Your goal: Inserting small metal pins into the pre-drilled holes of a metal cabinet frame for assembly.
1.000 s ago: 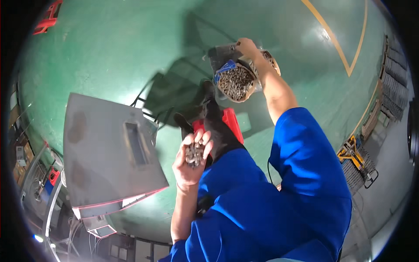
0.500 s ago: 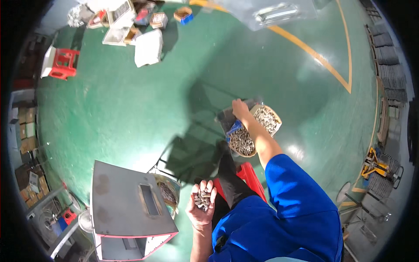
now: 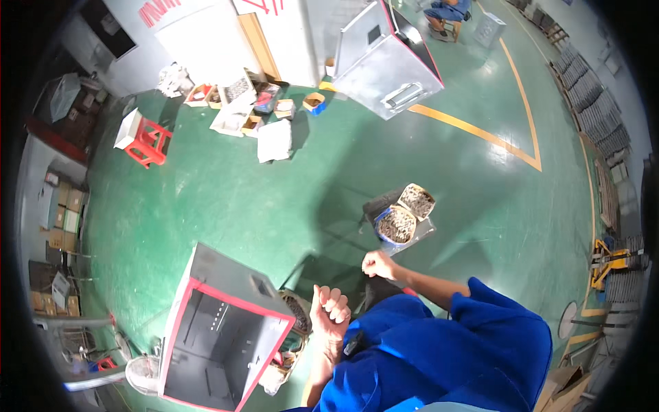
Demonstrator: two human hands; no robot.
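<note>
My left hand (image 3: 331,312) is closed, fingers curled toward the palm, beside a grey metal cabinet (image 3: 230,343) with a red-edged open front. The small metal pieces that lay in this palm earlier are hidden behind the fingers. My right hand (image 3: 379,264) is closed in front of my body, its fingertips turned inward; what it holds, if anything, does not show. Beyond it, a round blue-rimmed tub (image 3: 396,225) and a box (image 3: 417,200), both full of small metal pieces, stand side by side on a low dark support.
At the cabinet's right side stands another container (image 3: 296,312) of dark small parts. A red stool (image 3: 146,143), several boxes, and a white-covered block (image 3: 274,141) stand farther off. Another grey cabinet (image 3: 388,69) is at the back, with a seated person (image 3: 447,12) beyond.
My right hand has drawn back from the tubs toward my body. My left hand has closed its fingers and turned. The view has tilted up, showing more of the cabinet's inside.
</note>
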